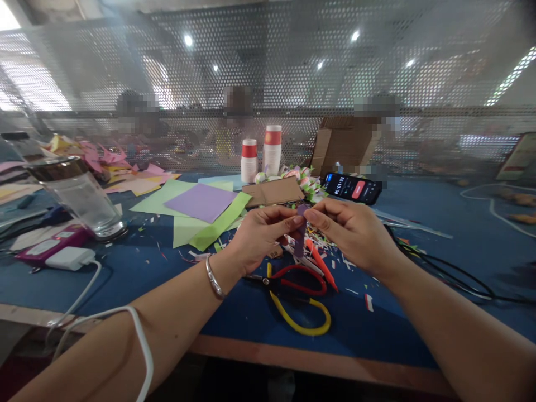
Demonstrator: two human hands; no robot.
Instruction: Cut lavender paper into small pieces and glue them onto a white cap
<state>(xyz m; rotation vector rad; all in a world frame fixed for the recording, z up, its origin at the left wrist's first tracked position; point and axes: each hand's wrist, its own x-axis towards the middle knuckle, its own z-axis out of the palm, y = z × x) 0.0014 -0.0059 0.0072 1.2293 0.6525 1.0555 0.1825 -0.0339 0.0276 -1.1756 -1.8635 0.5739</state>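
Purple strip between two pinches

Nearest the table edge: scissors (320,330), one handle red, one yellow, lying below the hands. Beyond them, the purple paper strip (299,245), up at the fingertips. Long axis near upright in view, lower end pointing back toward the scissors. Left hand (262,234): thumb and fingers pinched on its upper part from the left. Right hand (355,231): thumb and forefinger together at its upper right edge; firmness can't be told. Neither hand clearly nearer. Farther: purple sheet (201,202), phone (352,188), paper cups (272,156).
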